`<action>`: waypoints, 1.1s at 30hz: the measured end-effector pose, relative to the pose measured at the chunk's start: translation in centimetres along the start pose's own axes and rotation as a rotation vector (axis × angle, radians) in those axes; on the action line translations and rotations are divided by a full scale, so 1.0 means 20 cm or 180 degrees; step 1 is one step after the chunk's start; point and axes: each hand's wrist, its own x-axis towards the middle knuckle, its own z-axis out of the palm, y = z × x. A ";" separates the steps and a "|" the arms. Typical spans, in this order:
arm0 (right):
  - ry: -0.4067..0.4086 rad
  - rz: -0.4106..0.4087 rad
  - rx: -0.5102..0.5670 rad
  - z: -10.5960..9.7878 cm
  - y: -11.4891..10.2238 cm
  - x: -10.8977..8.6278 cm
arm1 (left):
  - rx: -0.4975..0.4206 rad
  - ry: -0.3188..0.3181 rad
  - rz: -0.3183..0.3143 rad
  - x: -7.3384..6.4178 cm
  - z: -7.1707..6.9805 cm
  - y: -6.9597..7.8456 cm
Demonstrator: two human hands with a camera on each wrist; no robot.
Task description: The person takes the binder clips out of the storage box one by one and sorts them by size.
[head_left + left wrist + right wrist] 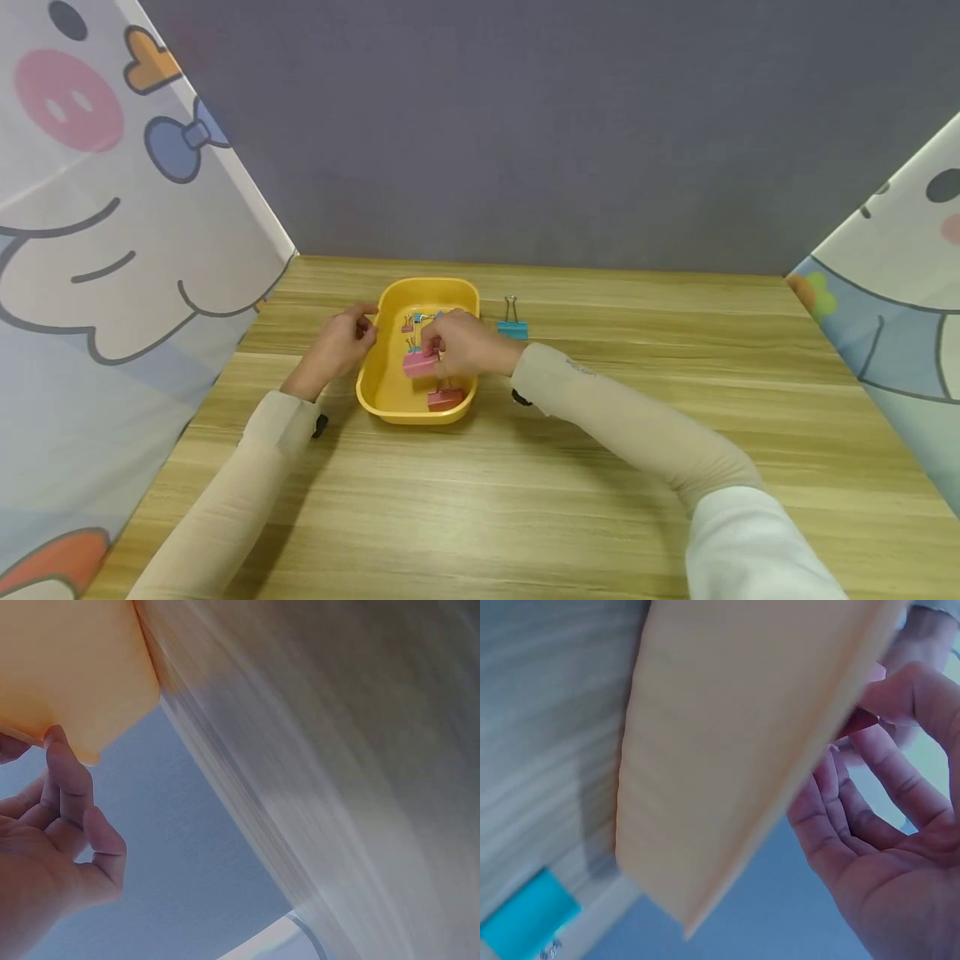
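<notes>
A yellow tray (397,392) stands on the table with several binder clips in it. Over its inside, my right hand (463,343) pinches a large pink binder clip (418,365) between thumb and fingers. In the right wrist view the tray's wall (720,750) partly hides that clip. At the left rim, the fingertips of my left hand (337,343) touch the tray's edge, its fingers loosely bent. Below the pink clip lies a red binder clip (446,400). Small clips, one of them reddish (407,327), lie farther back, some partly hidden by my right hand.
A large turquoise binder clip (512,330) stands on the wooden table (600,467), just right of the tray, handles pointing back. A grey wall (525,133) rises behind the table. Cartoon-printed cloths (135,283) hang at both sides.
</notes>
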 end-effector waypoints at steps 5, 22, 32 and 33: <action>0.0215 0.0018 0.0220 -0.08 0.04 -0.07 | 0.0031 -0.0012 -0.0023 0.00 0.00 0.00; 0.0631 0.0290 0.0392 -0.26 0.35 -0.28 | 0.0037 -0.0044 0.0004 0.01 0.01 -0.01; 0.0757 0.0079 0.0454 -0.30 0.51 -0.31 | 0.0017 -0.0067 -0.0030 0.01 0.00 -0.02; 0.0765 0.0071 0.0445 -0.30 0.53 -0.32 | 0.0018 -0.0064 -0.0028 0.01 0.00 -0.02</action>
